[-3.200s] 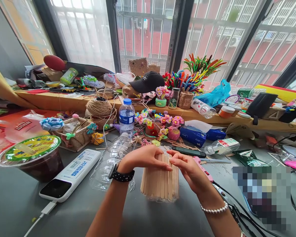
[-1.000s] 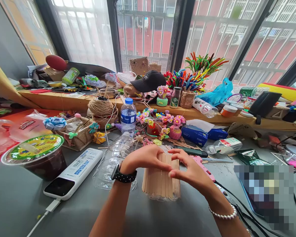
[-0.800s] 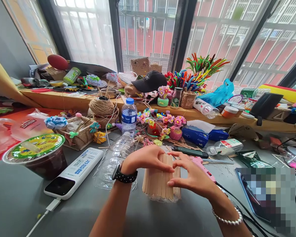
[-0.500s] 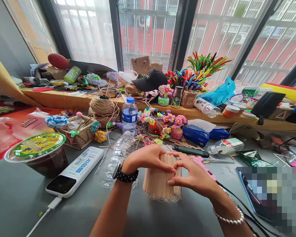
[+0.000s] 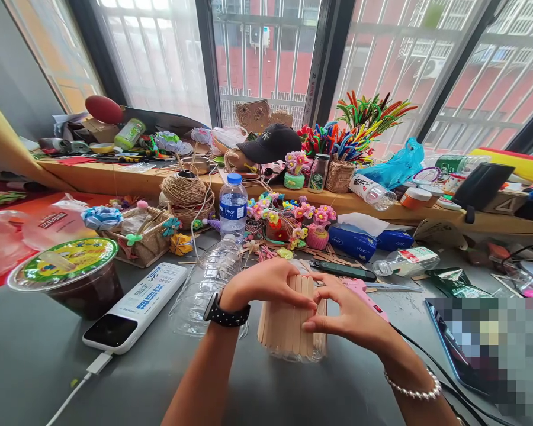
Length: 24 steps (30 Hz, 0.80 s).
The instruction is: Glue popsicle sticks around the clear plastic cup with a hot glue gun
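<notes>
Popsicle sticks (image 5: pixel 288 331) stand side by side around a clear plastic bottle base (image 5: pixel 299 357) on the grey table. My left hand (image 5: pixel 273 284) curls over the top from the left, its fingers pressing the sticks. From the right, my right hand (image 5: pixel 342 307) grips the same row, thumb and fingertips against the front sticks. Just behind my right hand lies a pink glue gun (image 5: pixel 364 294), partly covered by it. Left of my left wrist a cut clear bottle (image 5: pixel 204 284) rests on its side.
A white power bank (image 5: pixel 135 307) and a lidded drink cup (image 5: pixel 71 275) are at the left. To the right lies a tablet-like device (image 5: pixel 457 349), partly blurred, beside black cables. Behind stand a water bottle (image 5: pixel 233 207), pipe-cleaner flowers (image 5: pixel 293 219) and tissue packs (image 5: pixel 353 241).
</notes>
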Each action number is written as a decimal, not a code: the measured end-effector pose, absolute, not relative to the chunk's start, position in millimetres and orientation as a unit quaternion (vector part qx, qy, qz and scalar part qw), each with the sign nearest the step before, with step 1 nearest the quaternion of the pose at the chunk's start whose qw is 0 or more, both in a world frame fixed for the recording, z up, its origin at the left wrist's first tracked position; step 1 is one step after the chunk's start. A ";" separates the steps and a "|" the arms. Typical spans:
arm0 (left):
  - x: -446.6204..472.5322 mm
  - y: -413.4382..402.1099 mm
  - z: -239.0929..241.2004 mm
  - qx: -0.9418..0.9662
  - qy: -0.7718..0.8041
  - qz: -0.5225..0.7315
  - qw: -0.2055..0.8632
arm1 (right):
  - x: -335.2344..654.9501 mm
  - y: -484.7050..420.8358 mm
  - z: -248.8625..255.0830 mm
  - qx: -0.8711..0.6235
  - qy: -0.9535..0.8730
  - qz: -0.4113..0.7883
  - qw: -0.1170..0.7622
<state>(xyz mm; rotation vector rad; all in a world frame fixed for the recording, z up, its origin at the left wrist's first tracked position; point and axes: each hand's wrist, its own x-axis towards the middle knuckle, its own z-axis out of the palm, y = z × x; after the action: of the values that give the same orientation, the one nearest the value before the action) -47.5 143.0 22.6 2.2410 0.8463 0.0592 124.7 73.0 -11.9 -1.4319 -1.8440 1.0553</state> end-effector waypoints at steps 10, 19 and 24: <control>-48.2 142.1 23.2 0.870 0.341 0.023 0.354 | 123.7 76.4 -13.0 -0.512 -0.695 0.411 0.292; -46.6 143.1 17.5 0.891 0.326 0.186 0.255 | 125.6 77.4 -12.7 -0.519 -0.691 0.377 0.333; -44.1 148.4 6.3 0.773 0.400 0.349 0.348 | 137.6 81.3 -13.3 -0.553 -0.658 0.303 0.411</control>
<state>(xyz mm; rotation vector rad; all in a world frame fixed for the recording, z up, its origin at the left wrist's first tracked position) -44.1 148.4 6.3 2.0027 1.0377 0.9040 137.6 81.3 -13.3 -1.3925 -1.6553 0.7630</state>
